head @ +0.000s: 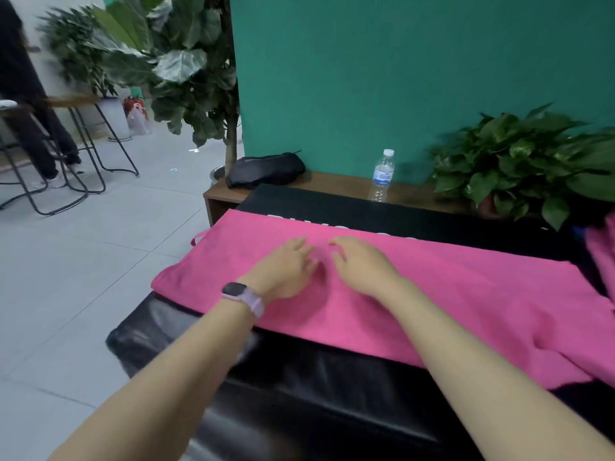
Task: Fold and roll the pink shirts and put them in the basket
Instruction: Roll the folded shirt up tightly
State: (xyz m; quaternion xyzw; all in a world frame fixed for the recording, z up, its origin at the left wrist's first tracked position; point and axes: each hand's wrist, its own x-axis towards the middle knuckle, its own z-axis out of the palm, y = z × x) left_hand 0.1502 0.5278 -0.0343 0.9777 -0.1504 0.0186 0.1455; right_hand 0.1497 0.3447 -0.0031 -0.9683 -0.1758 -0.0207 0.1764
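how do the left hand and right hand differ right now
The left hand has a watch strapped at its wrist; the right hand has a bare wrist. The left hand lies nearer the pink shirt's left end, the right hand beside it toward the middle. Both rest on the shirt with relaxed fingers, gripping nothing.

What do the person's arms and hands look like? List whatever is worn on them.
Both forearms are bare, with no sleeves in view. The left hand has a watch on its wrist: a dark rectangular face on a pale lilac band. The right hand and its wrist carry nothing; no rings or gloves show on either.
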